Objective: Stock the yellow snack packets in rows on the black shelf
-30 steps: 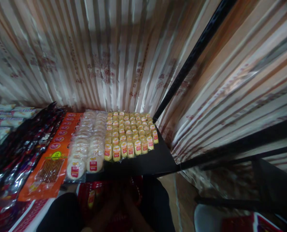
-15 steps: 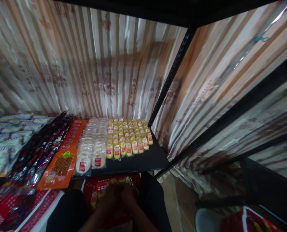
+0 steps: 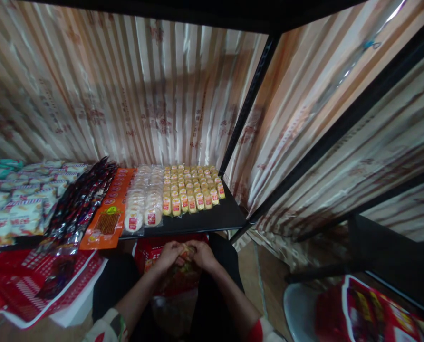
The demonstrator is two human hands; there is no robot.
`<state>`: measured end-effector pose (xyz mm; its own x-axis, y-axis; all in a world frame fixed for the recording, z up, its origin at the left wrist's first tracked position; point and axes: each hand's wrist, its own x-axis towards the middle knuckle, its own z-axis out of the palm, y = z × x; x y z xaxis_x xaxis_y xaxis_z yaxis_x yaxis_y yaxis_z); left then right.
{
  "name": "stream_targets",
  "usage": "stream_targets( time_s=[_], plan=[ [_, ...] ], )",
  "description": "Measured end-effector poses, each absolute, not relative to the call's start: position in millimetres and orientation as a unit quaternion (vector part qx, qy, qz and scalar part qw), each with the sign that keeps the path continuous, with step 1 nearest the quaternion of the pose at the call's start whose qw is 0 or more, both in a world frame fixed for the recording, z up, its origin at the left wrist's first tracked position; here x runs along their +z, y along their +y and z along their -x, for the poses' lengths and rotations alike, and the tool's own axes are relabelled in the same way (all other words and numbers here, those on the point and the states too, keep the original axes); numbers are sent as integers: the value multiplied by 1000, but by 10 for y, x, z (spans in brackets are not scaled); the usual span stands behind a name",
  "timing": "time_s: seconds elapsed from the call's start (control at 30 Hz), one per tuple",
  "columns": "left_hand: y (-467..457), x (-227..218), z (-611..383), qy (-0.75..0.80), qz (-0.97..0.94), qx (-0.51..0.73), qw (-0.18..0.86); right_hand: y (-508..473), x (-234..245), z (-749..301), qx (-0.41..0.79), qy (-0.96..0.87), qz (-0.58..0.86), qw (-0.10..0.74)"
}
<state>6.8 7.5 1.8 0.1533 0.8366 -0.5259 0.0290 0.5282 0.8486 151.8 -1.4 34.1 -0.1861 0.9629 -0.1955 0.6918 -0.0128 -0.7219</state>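
My left hand and my right hand meet over my lap, both with fingers closed on a small yellow snack packet. Under them sits a red basket holding more packets. Just beyond, on the black shelf, lie rows of small yellow packets and, to their left, rows of round white cakes in clear wrap.
Left along the shelf are orange packets, dark glossy packets and white bags. Another red basket sits at the lower left. A black upright post stands at the shelf's right corner; striped curtain hangs behind. A red box lies at lower right.
The view has tilted down and pulled back, so my hands and forearms now show clearly over the red basket. The shelf goods look smaller and higher in the picture.
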Motion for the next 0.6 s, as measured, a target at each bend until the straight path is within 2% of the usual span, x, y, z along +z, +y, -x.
stream_targets(
  time_s=[0.13,0.33,0.43,0.6],
  plan=[
    [60,268,-117,561,-373,311,670,-16,524,-1671,363,-681,602,205],
    [116,652,-281,531,-335,340,700,4,648,-1848,389,-656,568,309],
    [173,779,-401,523,-307,364,706,36,574,-1924,366,-584,616,383],
    [184,822,-641,474,-212,404,753,90,447,-2061,395,-413,654,495]
  ],
)
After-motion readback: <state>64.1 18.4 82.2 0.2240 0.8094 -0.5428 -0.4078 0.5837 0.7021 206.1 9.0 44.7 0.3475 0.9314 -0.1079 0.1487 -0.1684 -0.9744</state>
